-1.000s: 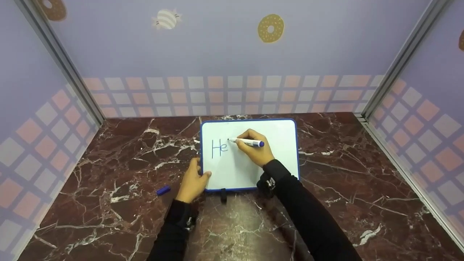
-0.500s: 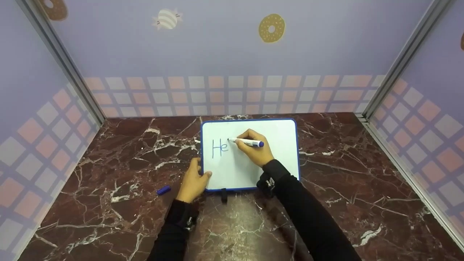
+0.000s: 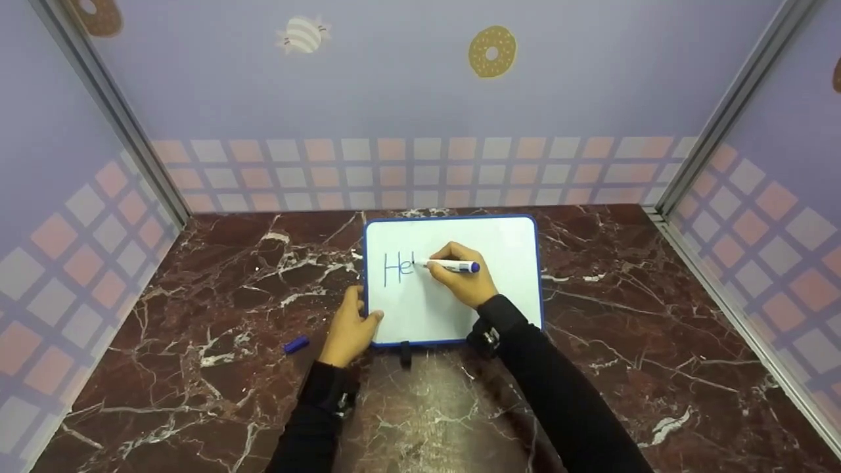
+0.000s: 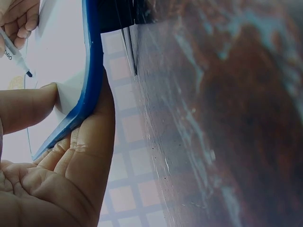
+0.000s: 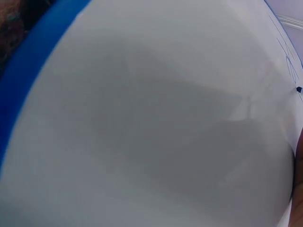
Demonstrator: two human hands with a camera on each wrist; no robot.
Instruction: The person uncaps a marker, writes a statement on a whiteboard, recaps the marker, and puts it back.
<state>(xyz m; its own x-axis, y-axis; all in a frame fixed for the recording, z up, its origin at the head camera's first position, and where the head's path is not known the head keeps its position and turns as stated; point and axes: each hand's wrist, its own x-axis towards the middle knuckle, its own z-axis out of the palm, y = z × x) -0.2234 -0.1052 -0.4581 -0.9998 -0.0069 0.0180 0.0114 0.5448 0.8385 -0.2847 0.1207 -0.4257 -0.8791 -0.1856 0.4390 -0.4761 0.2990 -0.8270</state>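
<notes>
A whiteboard (image 3: 512, 246) with a blue frame stands on the table, bearing blue letters "He" and a short vertical stroke after them. At its lower left edge my left hand (image 3: 348, 334) grips the frame; in the left wrist view the thumb (image 4: 28, 106) lies across the white face and the fingers pass behind. My right hand (image 3: 470, 281) pinches a white marker (image 3: 458, 265) with a blue end, its tip at the stroke beside the "e". In the right wrist view the board's face fills most of the picture, and the dark marker tip (image 5: 298, 89) shows at the right.
A blue marker cap (image 3: 296, 345) lies on the marbled table (image 3: 217, 394), left of my left hand. Below the board's bottom edge sits a small black piece (image 3: 405, 353). Patterned panels (image 3: 420, 85) enclose the table at the back and both sides.
My right hand has moved slightly down with the marker, and a short vertical stroke now shows after the "e". My left hand and the whiteboard stay where they were.
</notes>
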